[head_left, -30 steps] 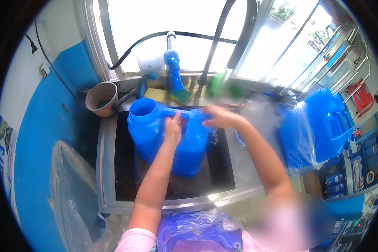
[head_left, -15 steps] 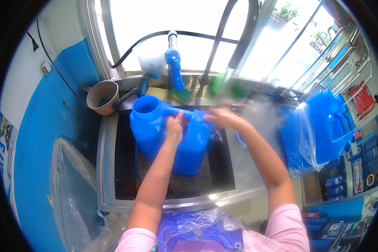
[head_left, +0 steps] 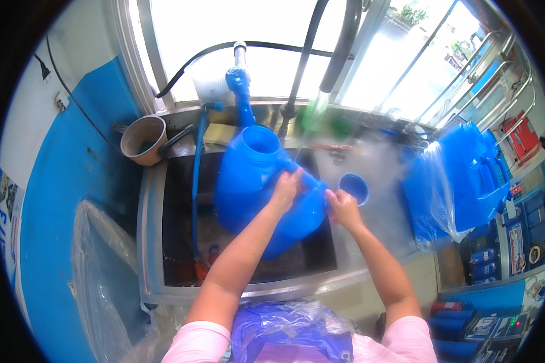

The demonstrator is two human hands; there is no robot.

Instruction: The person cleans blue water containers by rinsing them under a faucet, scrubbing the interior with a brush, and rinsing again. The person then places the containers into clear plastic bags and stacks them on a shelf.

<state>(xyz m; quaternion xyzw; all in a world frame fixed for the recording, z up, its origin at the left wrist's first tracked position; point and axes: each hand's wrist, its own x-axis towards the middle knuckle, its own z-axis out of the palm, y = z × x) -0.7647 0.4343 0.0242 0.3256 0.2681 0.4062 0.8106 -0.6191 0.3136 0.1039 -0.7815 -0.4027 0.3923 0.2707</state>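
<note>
A large blue plastic jug (head_left: 242,187) with an uncapped round mouth is tilted over the dark sink basin (head_left: 181,266). My left hand (head_left: 284,192) is closed around the handle that runs back from its mouth. At the right end of the jug, my right hand (head_left: 344,209) has its fingers curled in against the corner of the wall. What those fingers pinch, if anything, is hidden. Just beyond my right hand, a round blue lid or cup (head_left: 353,187) lies on the steel counter (head_left: 375,212).
A blue tap (head_left: 242,97) hangs behind the jug, beside a yellow sponge (head_left: 219,134). On the left rim stands a beige pot (head_left: 143,140). A blue brush-like stick (head_left: 197,175) crosses the basin. More blue jugs (head_left: 454,181), partly wrapped in clear plastic, stand at the right.
The jug has moved right and turned so its far end swings toward me. Both hands moved with it, the right hand coming nearer. The blue stick and round lid are now more exposed.
</note>
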